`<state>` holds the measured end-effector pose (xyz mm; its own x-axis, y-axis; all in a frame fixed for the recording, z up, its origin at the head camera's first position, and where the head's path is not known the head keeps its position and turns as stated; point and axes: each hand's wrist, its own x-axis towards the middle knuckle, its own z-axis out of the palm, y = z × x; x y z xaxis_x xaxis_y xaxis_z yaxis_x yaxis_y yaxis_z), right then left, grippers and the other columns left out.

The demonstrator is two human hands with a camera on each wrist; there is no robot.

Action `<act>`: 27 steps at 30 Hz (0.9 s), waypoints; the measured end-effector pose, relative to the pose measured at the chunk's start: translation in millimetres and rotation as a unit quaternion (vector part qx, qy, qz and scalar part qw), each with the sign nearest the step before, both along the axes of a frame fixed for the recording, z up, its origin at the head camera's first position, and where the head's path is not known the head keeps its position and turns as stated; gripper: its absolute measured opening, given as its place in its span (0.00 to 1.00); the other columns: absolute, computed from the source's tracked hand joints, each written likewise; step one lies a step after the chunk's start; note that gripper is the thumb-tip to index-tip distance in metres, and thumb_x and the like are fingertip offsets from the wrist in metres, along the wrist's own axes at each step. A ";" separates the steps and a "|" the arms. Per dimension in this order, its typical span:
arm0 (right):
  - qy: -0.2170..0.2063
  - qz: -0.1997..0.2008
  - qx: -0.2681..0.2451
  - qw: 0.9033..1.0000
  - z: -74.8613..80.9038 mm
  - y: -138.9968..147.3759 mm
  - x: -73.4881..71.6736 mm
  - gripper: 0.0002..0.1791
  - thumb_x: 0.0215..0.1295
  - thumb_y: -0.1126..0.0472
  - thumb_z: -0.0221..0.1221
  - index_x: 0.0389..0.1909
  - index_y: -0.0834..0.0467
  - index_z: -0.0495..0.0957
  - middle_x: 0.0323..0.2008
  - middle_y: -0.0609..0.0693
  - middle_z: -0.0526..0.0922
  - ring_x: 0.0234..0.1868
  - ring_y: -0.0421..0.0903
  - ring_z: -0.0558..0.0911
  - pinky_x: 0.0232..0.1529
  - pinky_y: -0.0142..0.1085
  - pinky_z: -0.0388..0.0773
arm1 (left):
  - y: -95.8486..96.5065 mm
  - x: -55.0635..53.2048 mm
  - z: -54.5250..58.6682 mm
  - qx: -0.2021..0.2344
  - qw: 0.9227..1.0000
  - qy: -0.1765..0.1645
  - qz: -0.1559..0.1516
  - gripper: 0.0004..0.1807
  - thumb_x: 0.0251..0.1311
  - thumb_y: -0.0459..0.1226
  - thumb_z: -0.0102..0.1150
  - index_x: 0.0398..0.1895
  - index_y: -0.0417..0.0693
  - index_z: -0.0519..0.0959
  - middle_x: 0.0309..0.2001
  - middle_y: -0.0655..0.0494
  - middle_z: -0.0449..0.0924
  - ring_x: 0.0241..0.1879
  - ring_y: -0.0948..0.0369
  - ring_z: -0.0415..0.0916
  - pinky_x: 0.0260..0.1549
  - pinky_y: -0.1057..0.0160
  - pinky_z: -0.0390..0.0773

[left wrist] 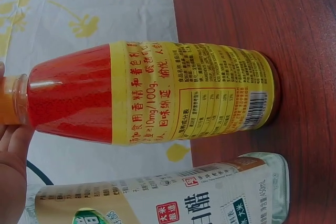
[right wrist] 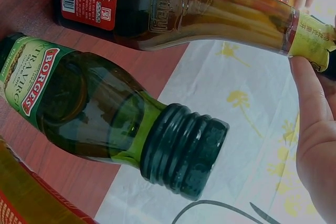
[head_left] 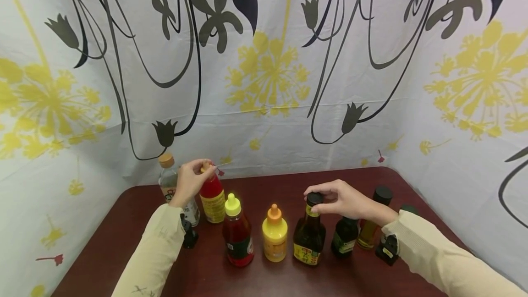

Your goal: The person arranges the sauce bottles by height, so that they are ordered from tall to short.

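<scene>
Over at the left, my left hand [head_left: 193,180] pinches the orange cap of a red sauce bottle with a yellow label [left wrist: 147,95]. The bottle stands upright on the table. Close beside it is a clear white vinegar bottle [left wrist: 184,198], partly behind my left forearm in the head view. To the right, my right hand [head_left: 340,198] holds a dark sauce bottle [head_left: 308,235] at its black cap and neck, thumb and fingers on either side. A green olive oil bottle [right wrist: 100,108] stands next to that one, its top hidden by my right hand in the head view.
Between my hands stand a dark red sauce bottle with a yellow nozzle [head_left: 238,239] and a yellow squeeze bottle [head_left: 275,237]. A black-capped bottle [head_left: 382,195] is behind my right wrist, near another dark green cap [head_left: 408,209]. Patterned cloth [head_left: 268,136] hangs behind the dark red table [head_left: 264,283].
</scene>
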<state>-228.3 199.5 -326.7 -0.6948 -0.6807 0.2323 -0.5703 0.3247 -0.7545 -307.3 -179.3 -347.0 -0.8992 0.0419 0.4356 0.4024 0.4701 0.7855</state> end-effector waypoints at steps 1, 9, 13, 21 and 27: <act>0.000 -0.001 0.000 1.000 0.1 -0.1 0.3 0.19 0.58 0.60 0.58 0.50 0.61 0.73 0.40 0.57 0.79 0.34 0.42 0.81 0.33 0.37 0.78 | 0.0 -0.2 0.3 -0.003 1.000 0.000 0.002 0.14 0.54 0.38 0.59 0.41 0.39 0.78 0.41 0.45 0.79 0.40 0.55 0.77 0.40 0.59 0.76; 0.004 0.003 -0.004 1.000 0.8 0.1 1.5 0.18 0.58 0.61 0.58 0.50 0.61 0.73 0.40 0.57 0.79 0.34 0.42 0.81 0.32 0.37 0.78 | 0.9 -3.3 0.6 -0.021 0.999 -0.001 0.026 0.15 0.55 0.38 0.58 0.42 0.36 0.77 0.41 0.43 0.78 0.40 0.53 0.76 0.41 0.56 0.76; 0.000 0.002 -0.005 1.000 0.9 0.0 1.1 0.19 0.58 0.60 0.58 0.50 0.61 0.73 0.40 0.59 0.78 0.34 0.42 0.81 0.32 0.37 0.78 | 1.1 -4.1 1.7 -0.022 0.999 -0.020 0.032 0.16 0.56 0.39 0.57 0.44 0.35 0.76 0.44 0.42 0.77 0.43 0.51 0.75 0.43 0.55 0.74; -0.005 -0.001 -0.004 1.000 1.1 0.5 1.1 0.18 0.58 0.60 0.58 0.50 0.60 0.73 0.40 0.56 0.79 0.34 0.42 0.81 0.33 0.37 0.78 | 0.8 -2.2 7.9 -0.045 0.997 -0.056 0.026 0.17 0.57 0.40 0.55 0.46 0.38 0.74 0.46 0.41 0.75 0.45 0.50 0.73 0.44 0.54 0.73; -0.002 -0.002 -0.001 1.000 -0.1 0.0 0.5 0.18 0.57 0.59 0.58 0.49 0.59 0.73 0.40 0.55 0.79 0.34 0.42 0.81 0.33 0.37 0.78 | 0.0 -0.9 9.9 -0.061 0.995 -0.078 0.017 0.19 0.58 0.42 0.55 0.49 0.39 0.73 0.48 0.42 0.73 0.47 0.50 0.71 0.45 0.52 0.72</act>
